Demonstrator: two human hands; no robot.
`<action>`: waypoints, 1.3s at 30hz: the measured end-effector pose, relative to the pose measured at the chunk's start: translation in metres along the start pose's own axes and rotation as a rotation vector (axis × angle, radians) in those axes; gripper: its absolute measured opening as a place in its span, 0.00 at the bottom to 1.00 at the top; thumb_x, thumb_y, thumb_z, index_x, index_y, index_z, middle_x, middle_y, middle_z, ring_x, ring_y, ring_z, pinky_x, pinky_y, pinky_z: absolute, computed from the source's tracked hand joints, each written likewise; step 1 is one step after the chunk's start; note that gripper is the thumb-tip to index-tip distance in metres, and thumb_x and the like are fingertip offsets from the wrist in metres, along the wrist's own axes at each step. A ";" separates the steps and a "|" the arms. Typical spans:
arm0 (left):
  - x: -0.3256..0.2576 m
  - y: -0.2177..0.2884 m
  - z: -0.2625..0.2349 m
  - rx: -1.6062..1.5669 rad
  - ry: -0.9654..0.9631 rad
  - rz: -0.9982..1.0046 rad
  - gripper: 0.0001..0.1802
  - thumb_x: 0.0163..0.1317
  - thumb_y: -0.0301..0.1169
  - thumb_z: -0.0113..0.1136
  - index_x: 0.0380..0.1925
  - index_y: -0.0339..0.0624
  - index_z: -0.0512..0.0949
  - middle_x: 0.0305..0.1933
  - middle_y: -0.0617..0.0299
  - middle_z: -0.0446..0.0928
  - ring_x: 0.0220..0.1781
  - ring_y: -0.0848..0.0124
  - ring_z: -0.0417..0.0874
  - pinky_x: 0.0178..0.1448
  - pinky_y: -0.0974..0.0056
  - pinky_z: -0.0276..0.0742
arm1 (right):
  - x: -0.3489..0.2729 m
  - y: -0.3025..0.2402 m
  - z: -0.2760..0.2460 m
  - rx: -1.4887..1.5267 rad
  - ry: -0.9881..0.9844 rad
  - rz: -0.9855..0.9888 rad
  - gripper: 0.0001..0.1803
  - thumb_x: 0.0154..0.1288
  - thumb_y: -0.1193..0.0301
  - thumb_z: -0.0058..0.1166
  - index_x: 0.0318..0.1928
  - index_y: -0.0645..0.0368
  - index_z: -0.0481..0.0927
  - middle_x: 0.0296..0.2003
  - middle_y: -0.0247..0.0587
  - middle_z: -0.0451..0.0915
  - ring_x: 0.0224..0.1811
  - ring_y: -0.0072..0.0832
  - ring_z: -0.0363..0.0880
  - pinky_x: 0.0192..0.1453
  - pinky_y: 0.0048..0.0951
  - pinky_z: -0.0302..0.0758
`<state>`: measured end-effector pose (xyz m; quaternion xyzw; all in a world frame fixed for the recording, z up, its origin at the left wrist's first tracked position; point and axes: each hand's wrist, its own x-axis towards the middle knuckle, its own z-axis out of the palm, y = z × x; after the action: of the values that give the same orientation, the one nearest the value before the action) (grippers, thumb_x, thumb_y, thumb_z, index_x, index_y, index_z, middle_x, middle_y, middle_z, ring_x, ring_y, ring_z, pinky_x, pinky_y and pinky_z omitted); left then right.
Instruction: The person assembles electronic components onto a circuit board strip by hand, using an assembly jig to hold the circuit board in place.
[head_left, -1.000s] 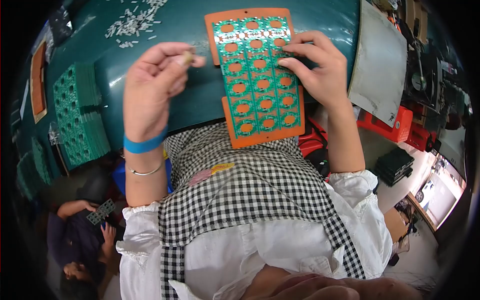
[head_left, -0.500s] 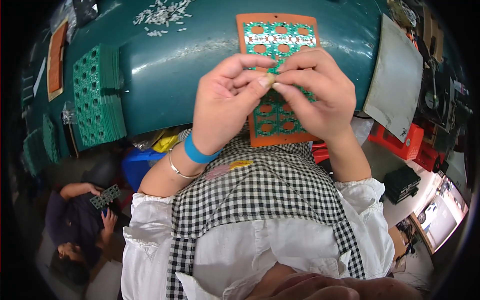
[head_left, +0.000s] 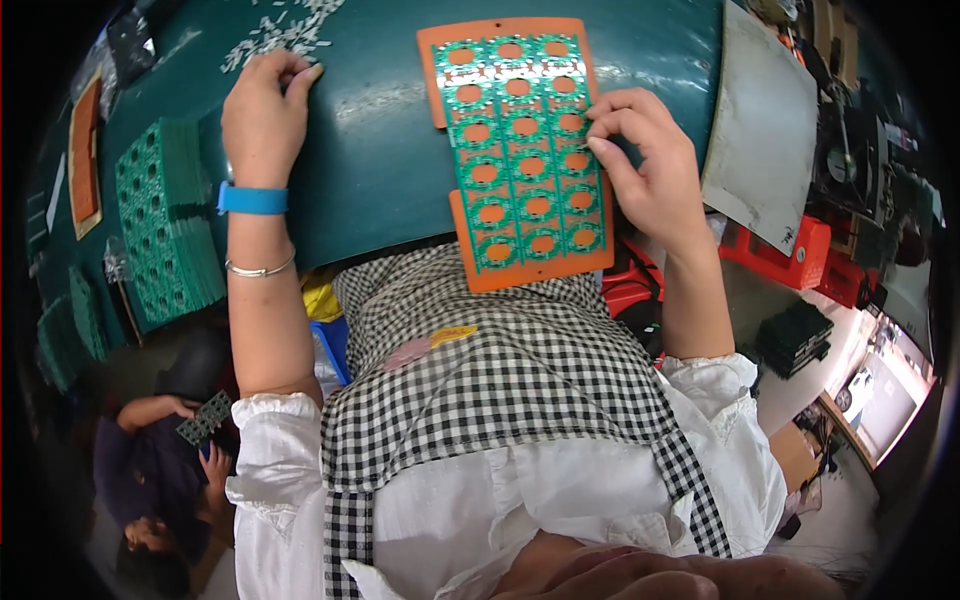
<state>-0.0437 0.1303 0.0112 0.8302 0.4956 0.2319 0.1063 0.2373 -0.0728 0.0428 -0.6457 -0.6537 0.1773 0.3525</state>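
Note:
My left hand (head_left: 268, 115) is at the near edge of a loose pile of small white tube-like pieces (head_left: 290, 30). Its thumb and forefinger are drawn together; whatever lies between the tips is too small to make out. By the right edge of a green circuit board panel (head_left: 512, 145), my right hand (head_left: 650, 160) is closed with thumb and fingertips close together, and its contents, if any, cannot be made out. The panel has rows of oval openings and lies on an orange backing plate (head_left: 540, 274) at the table's near edge.
A stack of green circuit boards (head_left: 165, 220) stands on the left of the green table (head_left: 370, 150). An orange board (head_left: 85, 150) lies beyond it. On the right are a grey flat plate (head_left: 760, 130) and a red bin (head_left: 775, 252). Another person (head_left: 165, 460) holds a board at lower left.
My hands were together over the panel, fingertips meeting. Now my left hand has swung left to the white pieces, while my right hand stays by the panel's right side. The view has shifted slightly.

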 end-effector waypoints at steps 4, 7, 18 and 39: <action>-0.004 0.009 -0.008 -0.029 -0.057 -0.049 0.07 0.57 0.33 0.63 0.30 0.42 0.79 0.30 0.59 0.79 0.29 0.61 0.79 0.35 0.62 0.74 | -0.001 0.002 0.001 -0.016 0.004 -0.022 0.06 0.51 0.82 0.57 0.30 0.64 0.75 0.37 0.42 0.77 0.42 0.39 0.76 0.44 0.33 0.74; -0.009 0.016 -0.013 -0.065 -0.085 -0.119 0.07 0.59 0.33 0.62 0.31 0.41 0.78 0.28 0.58 0.79 0.26 0.63 0.78 0.33 0.63 0.73 | -0.002 0.003 0.000 -0.048 0.003 -0.057 0.06 0.50 0.82 0.57 0.30 0.65 0.75 0.36 0.43 0.76 0.41 0.40 0.75 0.43 0.34 0.74; -0.014 0.015 -0.006 -0.265 0.020 -0.063 0.08 0.63 0.30 0.58 0.41 0.44 0.81 0.33 0.60 0.83 0.27 0.75 0.78 0.35 0.69 0.74 | 0.000 0.003 -0.003 -0.086 -0.007 -0.117 0.07 0.48 0.83 0.56 0.29 0.65 0.74 0.34 0.43 0.75 0.39 0.41 0.74 0.42 0.35 0.74; -0.041 0.077 -0.035 -1.217 -0.401 -0.437 0.09 0.58 0.24 0.63 0.40 0.36 0.79 0.29 0.69 0.79 0.22 0.89 0.64 0.23 0.81 0.53 | 0.000 0.006 0.004 -0.159 -0.016 -0.224 0.11 0.46 0.82 0.61 0.34 0.62 0.80 0.36 0.40 0.76 0.41 0.37 0.75 0.44 0.35 0.75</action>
<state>-0.0173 0.0553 0.0616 0.5302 0.4040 0.2843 0.6891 0.2385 -0.0712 0.0361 -0.5933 -0.7363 0.0897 0.3128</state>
